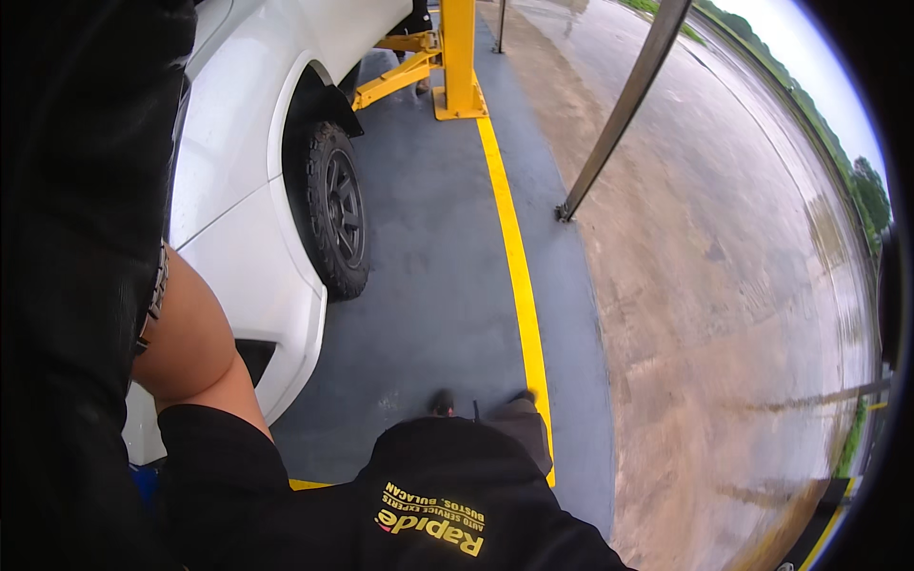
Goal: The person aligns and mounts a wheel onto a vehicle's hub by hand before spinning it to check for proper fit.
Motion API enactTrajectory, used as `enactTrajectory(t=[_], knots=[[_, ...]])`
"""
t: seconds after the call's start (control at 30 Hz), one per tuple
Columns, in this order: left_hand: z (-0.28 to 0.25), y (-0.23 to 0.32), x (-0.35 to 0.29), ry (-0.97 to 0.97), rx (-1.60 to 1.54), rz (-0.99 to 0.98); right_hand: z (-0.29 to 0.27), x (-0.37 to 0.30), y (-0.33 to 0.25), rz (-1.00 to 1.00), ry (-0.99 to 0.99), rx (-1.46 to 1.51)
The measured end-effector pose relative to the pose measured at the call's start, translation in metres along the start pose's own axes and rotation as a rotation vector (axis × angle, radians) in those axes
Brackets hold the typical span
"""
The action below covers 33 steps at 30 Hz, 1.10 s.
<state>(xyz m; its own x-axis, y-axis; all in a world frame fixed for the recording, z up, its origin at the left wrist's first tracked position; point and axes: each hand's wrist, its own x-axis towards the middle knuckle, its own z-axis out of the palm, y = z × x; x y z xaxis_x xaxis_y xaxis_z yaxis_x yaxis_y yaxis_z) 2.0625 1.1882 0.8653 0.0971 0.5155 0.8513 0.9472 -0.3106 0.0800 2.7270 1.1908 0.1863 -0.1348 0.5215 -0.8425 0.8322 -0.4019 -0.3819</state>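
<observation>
Neither of my hands shows. My bent left arm [205,328] comes up at the left in a short black sleeve. A dark banded watch or bracelet [155,297] circles its wrist, and beyond that the hand is hidden by a large dark shape [76,238] along the left rim. Close to this arm stands a white vehicle [233,190], its front fender and bumper facing me. Its black wheel [338,209] with a knobbly tyre sits turned in the arch. My right hand lies outside the picture; only the black shirt [428,476] shows on that side.
A yellow lift post [460,67] with yellow arms [400,81] stands ahead beside the vehicle; someone's dark-clothed legs [419,24] show behind it. A yellow line [514,257] crosses the grey floor [428,247]. A metal pole [619,124] rises near wet concrete [705,285].
</observation>
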Motion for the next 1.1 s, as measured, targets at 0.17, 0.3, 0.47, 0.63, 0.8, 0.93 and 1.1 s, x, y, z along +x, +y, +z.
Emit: enactTrajectory(t=[0.17, 0.3, 0.47, 0.63, 0.8, 0.93, 1.1], knots=[[0.096, -0.01, 0.051, -0.055, 0.12, -0.115, -0.148, 0.058, -0.01, 0.301, -0.088, 0.071], [0.144, -0.019, 0.094, -0.083, 0.21, -0.207, -0.321, 0.127, -0.059, 0.623, -0.046, 0.244], [0.167, -0.041, 0.084, -0.024, 0.145, -0.551, -0.534, 0.246, -0.263, 0.24, 0.352, -0.151], [0.234, -0.078, -0.057, -0.016, -0.299, -1.152, -0.554, 0.327, -0.528, -0.283, 0.4, -0.008], [0.34, -0.09, -0.22, -0.328, 0.239, -1.478, -0.426, 0.382, -0.693, -0.411, 0.007, 0.006], [0.394, -0.107, -0.311, -0.405, 0.173, -1.826, -0.326, 0.397, -0.759, -0.936, -0.463, -0.615], [0.415, -0.18, -0.364, -0.188, 0.234, -1.876, -0.282, 0.396, -0.883, -0.557, -0.312, -1.03]])
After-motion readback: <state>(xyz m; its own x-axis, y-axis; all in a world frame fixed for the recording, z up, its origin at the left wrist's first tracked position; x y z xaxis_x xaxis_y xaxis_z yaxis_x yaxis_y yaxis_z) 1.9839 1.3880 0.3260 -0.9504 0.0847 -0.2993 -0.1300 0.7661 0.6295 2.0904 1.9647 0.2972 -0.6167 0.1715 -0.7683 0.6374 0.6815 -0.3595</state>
